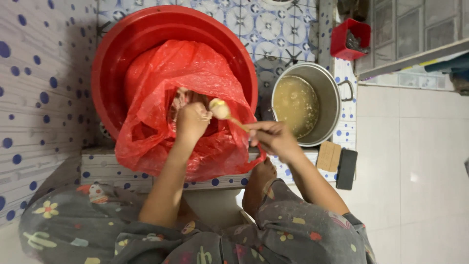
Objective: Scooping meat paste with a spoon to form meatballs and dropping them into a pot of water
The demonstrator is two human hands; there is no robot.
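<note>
The crumpled, glossy red plastic bag (pixel 161 98) sits in a red basin (pixel 117 44) at the far left. The left hand (pixel 191 121) is closed on something inside the bag's mouth. The right hand (pixel 274 138) grips a wooden spoon (pixel 221 109), near a steel pot (pixel 312 105) of murky liquid.

L hand (pixel 191 120) fisted, R hand (pixel 273 138) fingers pinched.

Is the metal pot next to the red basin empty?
No, the metal pot holds a cloudy yellowish-brown liquid that covers its bottom, beside the red basin.
</note>
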